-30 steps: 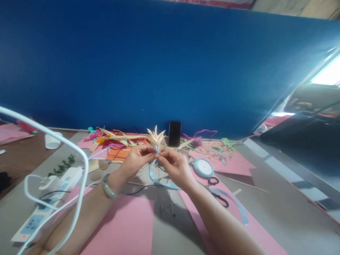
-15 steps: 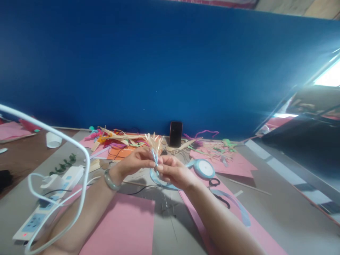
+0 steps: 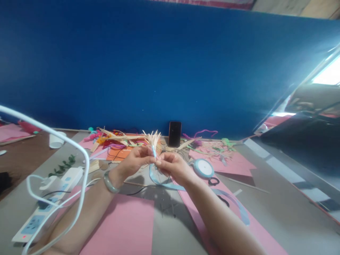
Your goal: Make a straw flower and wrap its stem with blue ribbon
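Note:
A small bundle of pale, fringed strips (image 3: 153, 138) stands upright between my hands, its lower part wrapped in light blue ribbon (image 3: 154, 151). My left hand (image 3: 140, 158) pinches the wrapped base from the left. From the right, my right hand (image 3: 170, 165) presses thumb and fingers together at the bottom of the same bundle, close to my left fingertips. Thin wires hang below the hands. A loop of blue ribbon (image 3: 170, 185) runs beneath them to the right, near the ribbon spool (image 3: 203, 168).
Black-handled scissors (image 3: 214, 181) lie partly under my right forearm on pink paper (image 3: 127, 223). A phone (image 3: 175, 134) leans against the blue partition (image 3: 170, 71). At left are a power strip (image 3: 34, 223), white cable (image 3: 86, 170) and paper cup (image 3: 57, 140). Craft scraps lie behind.
The bundle has turned slightly and its fringe looks narrower. My right hand has shifted a little, its fingertips now lower on the base. The cup at the left has tilted.

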Demonstrator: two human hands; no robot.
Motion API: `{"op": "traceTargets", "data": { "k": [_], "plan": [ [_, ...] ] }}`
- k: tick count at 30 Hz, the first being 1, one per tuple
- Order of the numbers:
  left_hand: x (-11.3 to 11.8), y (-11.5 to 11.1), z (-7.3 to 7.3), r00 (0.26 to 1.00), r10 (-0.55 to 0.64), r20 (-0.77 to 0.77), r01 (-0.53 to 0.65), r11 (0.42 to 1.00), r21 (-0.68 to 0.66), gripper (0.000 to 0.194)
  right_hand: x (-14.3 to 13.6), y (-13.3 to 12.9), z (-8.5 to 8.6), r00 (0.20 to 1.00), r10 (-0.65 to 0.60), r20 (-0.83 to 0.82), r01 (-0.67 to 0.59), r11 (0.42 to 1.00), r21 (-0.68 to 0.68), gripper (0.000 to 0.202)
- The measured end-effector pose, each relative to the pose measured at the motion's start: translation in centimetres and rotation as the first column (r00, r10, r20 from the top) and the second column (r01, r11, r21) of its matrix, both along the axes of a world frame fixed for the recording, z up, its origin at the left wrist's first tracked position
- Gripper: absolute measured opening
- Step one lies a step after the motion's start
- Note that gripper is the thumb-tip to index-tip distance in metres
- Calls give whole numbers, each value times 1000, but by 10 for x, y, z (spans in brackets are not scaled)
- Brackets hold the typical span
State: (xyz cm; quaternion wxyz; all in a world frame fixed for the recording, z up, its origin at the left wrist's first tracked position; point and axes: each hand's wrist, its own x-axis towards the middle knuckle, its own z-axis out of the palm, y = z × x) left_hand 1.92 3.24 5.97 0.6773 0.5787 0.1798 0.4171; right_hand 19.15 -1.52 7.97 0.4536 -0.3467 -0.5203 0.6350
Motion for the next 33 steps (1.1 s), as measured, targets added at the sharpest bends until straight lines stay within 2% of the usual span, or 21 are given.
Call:
{"op": "traceTargets", "data": {
  "k": [3, 6, 8, 11, 13, 15, 17, 20, 22, 25, 28, 31, 33],
  "plan": [
    [4, 1, 2, 996, 81, -37, -81, 996, 26, 22, 1, -2, 5, 960, -206, 190, 180, 973, 145, 27],
    [9, -2, 6, 976, 202, -77, -198, 979, 52, 23, -1, -7, 6, 869, -386, 310, 279, 899, 338, 23],
    [11, -6, 8, 955, 278, -108, -271, 960, 76, 23, -3, -10, 5, 787, -495, 368, 287, 823, 491, 19],
    [15, -13, 9, 904, 398, -152, -385, 916, 112, 23, -5, -13, 3, 658, -626, 419, 231, 698, 678, 16],
    [18, -15, 6, 868, 469, -162, -453, 883, 126, 23, -6, -14, 3, 623, -656, 427, 203, 662, 722, 14],
    [20, -16, 4, 852, 501, -152, -487, 865, 123, 22, -5, -14, 4, 659, -625, 418, 225, 694, 683, 14],
    [19, -15, 3, 872, 475, -124, -466, 880, 94, 19, -5, -14, 7, 764, -523, 378, 266, 789, 554, 15],
    [14, -12, 5, 948, 316, -44, -315, 948, 36, 16, -3, -12, 11, 926, -290, 241, 214, 930, 298, 23],
    [10, -8, 6, 983, 182, -10, -182, 983, 23, 16, -3, -10, 12, 980, -149, 135, 122, 974, 193, 28],
    [4, -4, 3, 999, 36, -1, -36, 999, 24, 19, -3, -7, 10, 1000, -4, -12, 5, 996, 92, 32],
    [3, -3, -2, 1000, 2, 26, -3, 1000, 31, 18, -4, -3, 4, 987, 89, -136, -93, 995, -21, 33],
    [4, -3, -2, 997, -9, 74, 7, 1000, 19, 14, -6, -1, -1, 972, 113, -204, -134, 987, -90, 35],
    [4, -3, 0, 996, -8, 89, 9, 1000, -7, 12, -6, 0, -2, 978, 83, -192, -101, 992, -81, 34]
  ]
}}
